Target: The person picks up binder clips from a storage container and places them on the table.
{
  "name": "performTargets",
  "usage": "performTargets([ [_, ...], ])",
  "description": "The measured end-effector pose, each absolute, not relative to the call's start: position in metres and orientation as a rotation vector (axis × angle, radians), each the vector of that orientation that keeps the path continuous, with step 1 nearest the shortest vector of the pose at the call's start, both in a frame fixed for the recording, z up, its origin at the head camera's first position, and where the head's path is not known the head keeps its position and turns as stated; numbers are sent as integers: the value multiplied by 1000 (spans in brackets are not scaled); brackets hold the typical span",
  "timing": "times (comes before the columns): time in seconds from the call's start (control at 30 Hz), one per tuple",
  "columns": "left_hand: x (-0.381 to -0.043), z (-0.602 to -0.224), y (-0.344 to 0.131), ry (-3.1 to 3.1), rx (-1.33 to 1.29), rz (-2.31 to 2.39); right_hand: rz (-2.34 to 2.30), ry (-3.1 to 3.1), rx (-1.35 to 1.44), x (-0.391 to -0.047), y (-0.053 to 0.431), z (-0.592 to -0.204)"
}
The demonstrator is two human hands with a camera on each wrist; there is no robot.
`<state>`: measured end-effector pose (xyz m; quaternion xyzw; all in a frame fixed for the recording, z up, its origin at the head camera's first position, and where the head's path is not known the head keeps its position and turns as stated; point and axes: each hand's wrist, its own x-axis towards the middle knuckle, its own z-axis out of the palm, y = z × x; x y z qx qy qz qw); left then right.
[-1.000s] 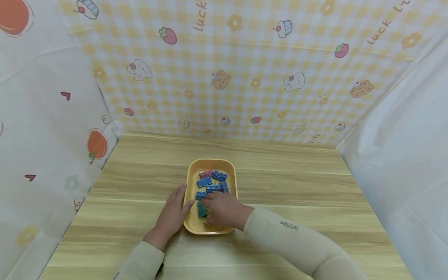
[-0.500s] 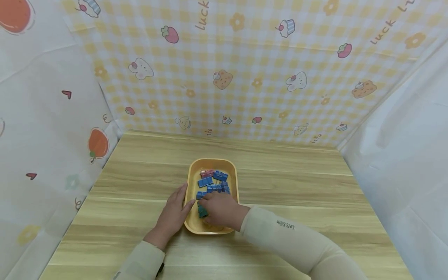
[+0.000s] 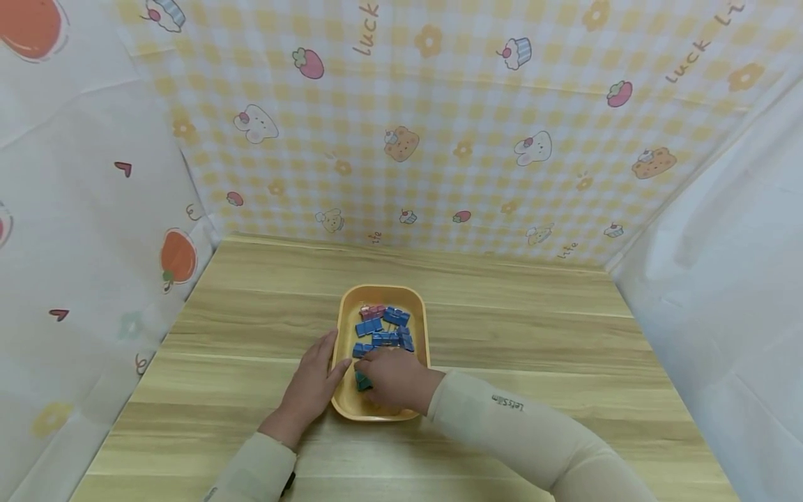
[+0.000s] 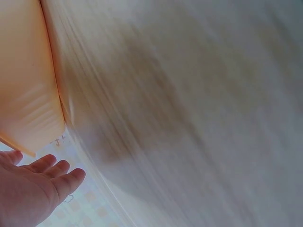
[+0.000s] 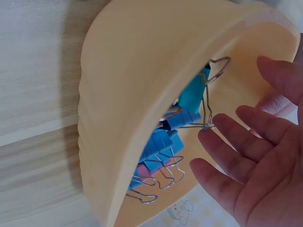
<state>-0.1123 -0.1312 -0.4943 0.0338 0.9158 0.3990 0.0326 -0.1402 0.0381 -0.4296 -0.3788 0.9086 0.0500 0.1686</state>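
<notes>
A yellow plastic tray holds several binder clips. My left hand rests against the tray's left side, with its thumb at the rim. In the left wrist view its fingers are nearly straight beside the tray wall. My right hand reaches in over the near half. The right wrist view shows its fingers spread and slightly bent, fingertips right by the wire handle of a green binder clip; nothing shows in its grasp. From the head, this hand covers part of the green clip.
Blue binder clips lie in the middle and far part of the tray, with a pink binder clip near its far end. The tray stands on a wood-grain table. A yellow checked cloth hangs behind.
My right hand has edged slightly left inside the tray and covers more of the green binder clip. My left hand keeps its place at the tray's side.
</notes>
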Motion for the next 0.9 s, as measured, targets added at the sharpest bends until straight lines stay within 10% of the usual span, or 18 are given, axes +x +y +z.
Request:
performTargets([
  [0.9,-112,-495,-131,2797,94,1250,332,2473,-1061,-143,19,-444],
])
